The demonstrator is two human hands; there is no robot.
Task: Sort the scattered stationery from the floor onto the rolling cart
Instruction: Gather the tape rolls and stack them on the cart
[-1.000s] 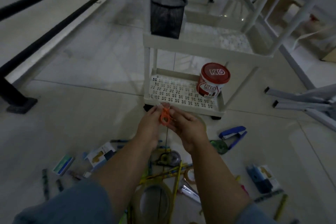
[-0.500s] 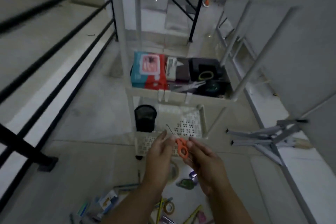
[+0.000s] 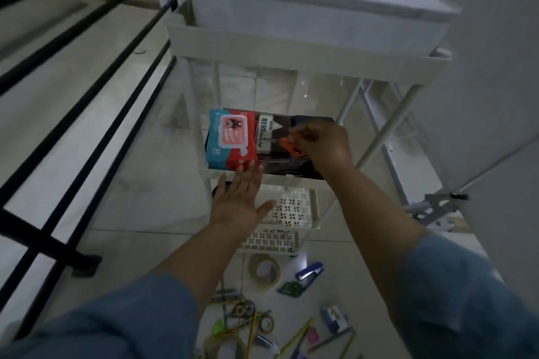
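Two hands are up at the cart. The right hand holds small orange scissors, with its fingers curled round the handle. The left hand is flat and wide and holds nothing. Its fingertips are at the front rim of the middle shelf, by the wipes pack; I cannot tell if they touch.

The scissors hang just over that shelf. They lie left to right, with the metal tip pointing left at the HERO box. The right hand is nearer, so I think it only needs to go down and let go. The shelf looks crowded, so the free spot is small.

A white box sits on top. On the floor, nearer, lie a tape roll, a blue stapler and pencils. A black railing runs along the left.
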